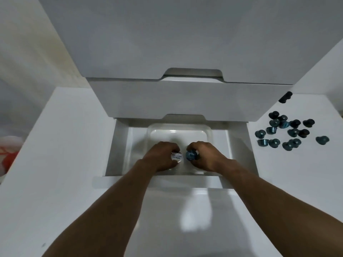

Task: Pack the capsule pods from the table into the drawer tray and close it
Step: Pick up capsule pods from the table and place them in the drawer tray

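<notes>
Drawer (118, 145) open, clear tray (208, 132) inside. Left hand (159, 156) curled round white-top pod (176, 157), right hand (207, 156) curled round blue pod (192, 155), both low in tray. More dark pods (293, 132) in a heap on desk (297, 182), right of drawer.

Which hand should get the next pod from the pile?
Probably the right hand. The pile lies on the table on its side of the drawer; the left hand would have to cross over.
</notes>
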Demonstrator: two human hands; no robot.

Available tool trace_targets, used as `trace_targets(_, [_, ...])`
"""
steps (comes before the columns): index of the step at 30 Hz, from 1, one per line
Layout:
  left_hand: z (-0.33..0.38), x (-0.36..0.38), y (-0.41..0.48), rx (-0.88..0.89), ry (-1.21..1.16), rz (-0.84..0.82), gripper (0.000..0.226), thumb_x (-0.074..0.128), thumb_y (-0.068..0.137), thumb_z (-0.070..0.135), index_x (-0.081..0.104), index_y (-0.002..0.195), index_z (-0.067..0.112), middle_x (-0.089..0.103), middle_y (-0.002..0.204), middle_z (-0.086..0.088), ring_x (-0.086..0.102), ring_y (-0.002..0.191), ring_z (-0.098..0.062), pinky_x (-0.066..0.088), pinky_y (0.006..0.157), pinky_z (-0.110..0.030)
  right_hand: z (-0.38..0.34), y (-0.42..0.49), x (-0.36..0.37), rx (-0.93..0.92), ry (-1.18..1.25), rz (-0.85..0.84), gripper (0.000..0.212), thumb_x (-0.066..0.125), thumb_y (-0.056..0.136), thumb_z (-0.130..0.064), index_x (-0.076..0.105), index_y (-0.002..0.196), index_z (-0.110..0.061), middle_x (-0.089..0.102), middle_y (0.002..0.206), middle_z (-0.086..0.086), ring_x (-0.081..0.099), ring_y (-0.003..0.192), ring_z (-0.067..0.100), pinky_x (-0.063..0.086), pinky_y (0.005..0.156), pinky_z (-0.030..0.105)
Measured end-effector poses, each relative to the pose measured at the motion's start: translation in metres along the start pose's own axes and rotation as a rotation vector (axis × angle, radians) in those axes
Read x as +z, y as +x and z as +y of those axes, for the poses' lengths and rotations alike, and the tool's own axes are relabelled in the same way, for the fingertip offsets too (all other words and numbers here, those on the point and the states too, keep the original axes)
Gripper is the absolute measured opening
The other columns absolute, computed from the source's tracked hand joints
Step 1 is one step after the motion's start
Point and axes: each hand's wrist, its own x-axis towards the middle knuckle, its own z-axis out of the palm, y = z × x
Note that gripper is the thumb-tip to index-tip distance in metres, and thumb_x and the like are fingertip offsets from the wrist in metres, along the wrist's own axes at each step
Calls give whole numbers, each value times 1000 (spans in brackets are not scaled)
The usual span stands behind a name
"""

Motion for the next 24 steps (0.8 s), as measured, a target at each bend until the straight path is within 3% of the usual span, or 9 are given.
trace_targets(3, [-3, 2, 6, -19, 12, -30, 46, 72, 76, 32, 60, 119, 25, 64, 120, 2, 59, 108, -17, 49, 92, -30, 3, 6, 4, 3, 1, -45, 41, 67, 83, -20, 57, 123, -17, 59, 121, 7, 56, 109, 25, 45, 90, 29])
trace_targets(14, [-5, 9, 14, -34, -23, -103, 40, 77, 73, 28, 64, 110, 23, 68, 111, -1, 63, 100, -19, 51, 87, -31, 13, 15, 11, -16, 50, -93, 38, 65, 86, -25, 61, 123, -18, 61, 123, 7, 57, 111, 24, 46, 94, 30])
trace_targets(24, [-7, 9, 15, -54, -27, -127, 38, 72, 79, 27, 64, 116, 23, 66, 117, 0, 61, 106, -17, 48, 93, -30, 16, 17, 15, 32, 102, -109, 34, 67, 85, -28, 62, 117, -18, 65, 116, 5, 60, 100, 20, 42, 80, 21])
